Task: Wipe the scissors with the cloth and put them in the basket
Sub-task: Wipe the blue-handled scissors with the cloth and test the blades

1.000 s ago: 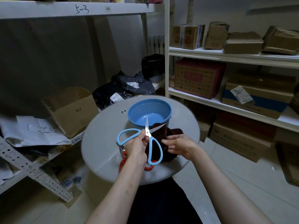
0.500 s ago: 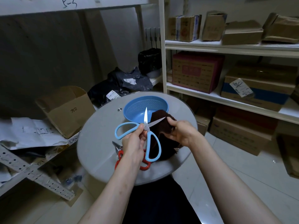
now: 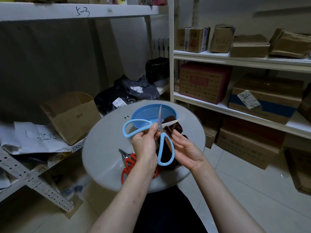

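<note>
1. The left hand [image 3: 144, 143] pinches the blue scissors [image 3: 161, 130] at the pivot with thumb and fingertips. It holds them up above the round grey surface [image 3: 104, 148].
2. The blades are spread apart. One points up across the blue basket [image 3: 148, 113], and the other points right, across the dark maroon cloth [image 3: 175, 126].
3. The right hand [image 3: 186, 148] is turned palm up, with the fingers fairly straight. The cloth hangs over their far side, just beside the pivot and touching or nearly touching the right-pointing blade. No curled grip shows, so the hand seems to carry the cloth rather than clench it.
4. Judged from this, the wiping of the blue pair is in progress and not finished. The blades are opened to give access, and the cloth sits at their root.
5. The basket stands at the far side of the surface, behind the raised scissors. The part of its inside that shows holds no scissors, so the putting-away step has not been done for any pair.
6. A pair of red scissors [image 3: 129, 163] lies flat on the surface near the left wrist, partly hidden by it. Whether it has been wiped cannot be told, but it is not in the basket.
7. What is probably left:
   - finish the blades of the blue pair
   - close it and set it in the basket
   - deal with the red pair
</note>
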